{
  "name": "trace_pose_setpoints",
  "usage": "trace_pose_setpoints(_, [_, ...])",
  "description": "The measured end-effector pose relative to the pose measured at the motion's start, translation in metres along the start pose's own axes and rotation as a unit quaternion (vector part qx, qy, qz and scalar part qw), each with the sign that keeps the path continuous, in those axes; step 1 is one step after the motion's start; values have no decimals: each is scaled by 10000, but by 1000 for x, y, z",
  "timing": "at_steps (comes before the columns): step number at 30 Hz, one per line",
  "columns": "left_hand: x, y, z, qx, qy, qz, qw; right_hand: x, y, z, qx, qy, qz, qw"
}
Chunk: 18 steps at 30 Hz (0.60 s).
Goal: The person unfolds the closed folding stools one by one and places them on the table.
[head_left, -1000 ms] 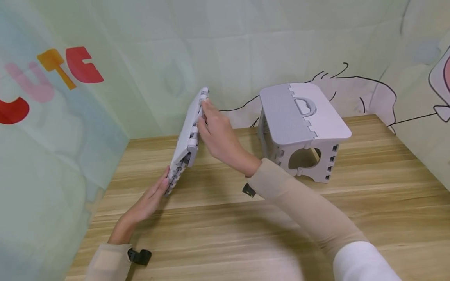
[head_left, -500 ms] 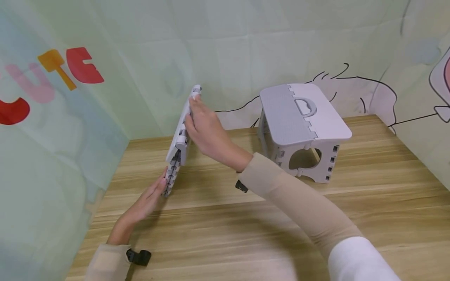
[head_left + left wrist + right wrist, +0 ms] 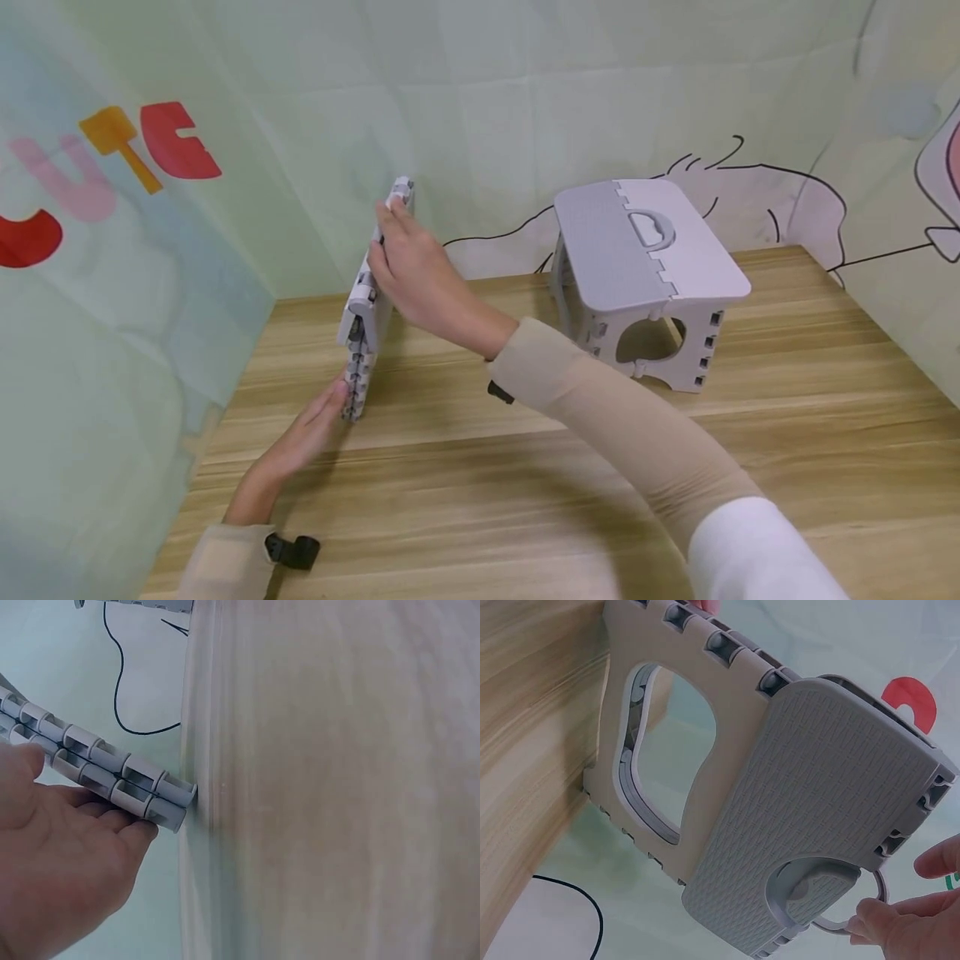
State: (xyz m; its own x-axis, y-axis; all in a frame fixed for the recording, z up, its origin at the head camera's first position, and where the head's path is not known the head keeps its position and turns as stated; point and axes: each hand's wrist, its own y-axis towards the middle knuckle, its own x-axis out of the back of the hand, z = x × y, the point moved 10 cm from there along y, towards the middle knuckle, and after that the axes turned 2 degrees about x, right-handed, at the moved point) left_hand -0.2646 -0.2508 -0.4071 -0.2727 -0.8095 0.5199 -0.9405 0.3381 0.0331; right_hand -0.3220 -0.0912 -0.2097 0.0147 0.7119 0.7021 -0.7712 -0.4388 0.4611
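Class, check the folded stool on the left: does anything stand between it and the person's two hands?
Nothing visible does: the right hand holds the folded stool near its top, and the left hand touches its lower part. The open stool stands apart, to the right.

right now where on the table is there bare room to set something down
The table is bare to the right of the open stool and between the left hand and right sleeve. Crowded: around the folded stool, with the right hand on it.
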Motion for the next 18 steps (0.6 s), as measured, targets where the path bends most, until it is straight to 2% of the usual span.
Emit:
trace_pose_setpoints(13, [2, -1, 4, 227, -34, -43, 9997, -8, 10, 5, -63, -50, 286, 9996])
trace_pose_setpoints(18, [2, -1, 6, 238, -264, -21, 9994, -12, 14, 6, -83, -151, 397, 9991])
